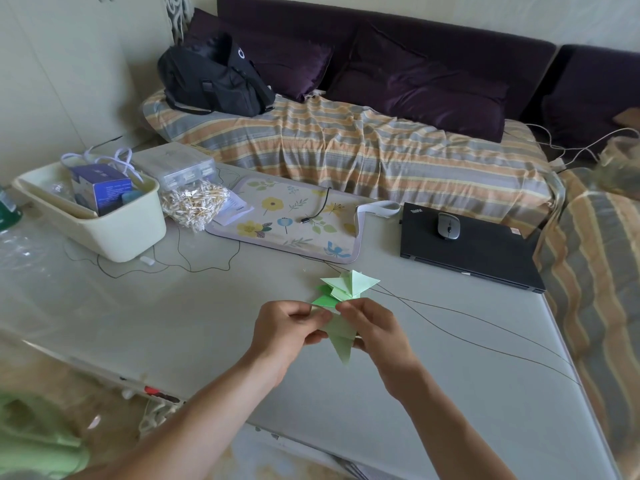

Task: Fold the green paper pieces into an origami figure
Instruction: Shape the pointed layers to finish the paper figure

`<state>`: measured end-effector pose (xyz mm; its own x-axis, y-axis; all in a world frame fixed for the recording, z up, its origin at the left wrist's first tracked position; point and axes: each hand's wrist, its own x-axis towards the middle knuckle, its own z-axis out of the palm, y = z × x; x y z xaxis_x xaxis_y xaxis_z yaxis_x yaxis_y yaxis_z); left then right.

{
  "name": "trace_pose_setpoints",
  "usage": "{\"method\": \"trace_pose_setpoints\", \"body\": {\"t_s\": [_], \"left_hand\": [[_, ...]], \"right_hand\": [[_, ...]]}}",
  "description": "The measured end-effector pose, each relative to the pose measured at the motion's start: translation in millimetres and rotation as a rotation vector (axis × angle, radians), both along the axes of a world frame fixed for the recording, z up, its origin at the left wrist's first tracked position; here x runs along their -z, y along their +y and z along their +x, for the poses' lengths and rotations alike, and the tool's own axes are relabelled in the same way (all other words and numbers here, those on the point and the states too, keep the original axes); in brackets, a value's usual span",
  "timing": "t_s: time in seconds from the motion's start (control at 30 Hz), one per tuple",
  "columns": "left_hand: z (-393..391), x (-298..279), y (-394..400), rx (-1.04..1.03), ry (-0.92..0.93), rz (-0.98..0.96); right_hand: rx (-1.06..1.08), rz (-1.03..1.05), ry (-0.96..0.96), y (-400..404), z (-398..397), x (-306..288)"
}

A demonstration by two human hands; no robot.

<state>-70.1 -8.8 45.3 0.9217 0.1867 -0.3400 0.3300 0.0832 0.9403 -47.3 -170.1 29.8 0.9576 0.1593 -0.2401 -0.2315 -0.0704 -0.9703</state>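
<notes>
Both grips pinch one green paper piece (341, 332) above the worktop (207, 306): left hand (287, 327) and right hand (372, 329) flank it, its long point aimed near. Folded pieces (346, 287) lie just beyond.

Hidden, cropped and blurred parts

The fingers (313, 318) of both hands cover the middle of the folded green paper (341, 336), so its folds there cannot be read. The sofa (346, 150) and the counter (207, 306) run past the picture's edges. The green shape (38, 441) at lower left is blurred and cropped.
</notes>
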Motion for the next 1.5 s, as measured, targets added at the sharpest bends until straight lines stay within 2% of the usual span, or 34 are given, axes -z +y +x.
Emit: {"method": "trace_pose_setpoints", "body": {"t_s": [0.1,0.23,0.57,0.8,0.97,1.1,1.2,1.27,1.4,1.5], "left_hand": [[0.1,1.4,-1.0,-0.011,0.0,0.007],[2.2,2.4,0.0,-0.053,0.033,-0.032],[2.8,4.6,-1.4,0.084,0.036,0.048],[8.9,11.0,0.7,-0.092,0.041,0.121],[9.2,15.1,-2.2,-0.133,0.05,0.123],[7.7,14.0,1.2,-0.17,0.018,0.3],[5.1,12.9,2.7,-0.161,0.0,0.34],[4.2,12.7,2.9,-0.151,0.014,0.291],[3.3,10.7,2.9,-0.138,0.042,-0.048],[1.7,6.0,1.6,-0.126,0.037,-0.17]], "right_hand": [[-0.002,-0.088,-0.049,2.2,-1.0,2.3],[0.006,-0.155,-0.022,0.3,0.7,2.0],[-0.089,-0.201,-0.053,3.1,-4.6,-5.3],[-0.013,-0.203,-0.001,0.2,3.0,2.2],[-0.011,-0.226,-0.024,-1.8,2.6,2.0],[0.01,-0.256,-0.051,-3.7,3.0,3.6],[0.005,-0.281,-0.074,-3.7,2.6,4.4],[0.006,-0.288,-0.083,-2.3,2.5,4.4],[0.011,-0.299,-0.097,-1.1,2.4,3.7],[0.012,-0.292,-0.101,-1.4,2.6,3.4]]}}
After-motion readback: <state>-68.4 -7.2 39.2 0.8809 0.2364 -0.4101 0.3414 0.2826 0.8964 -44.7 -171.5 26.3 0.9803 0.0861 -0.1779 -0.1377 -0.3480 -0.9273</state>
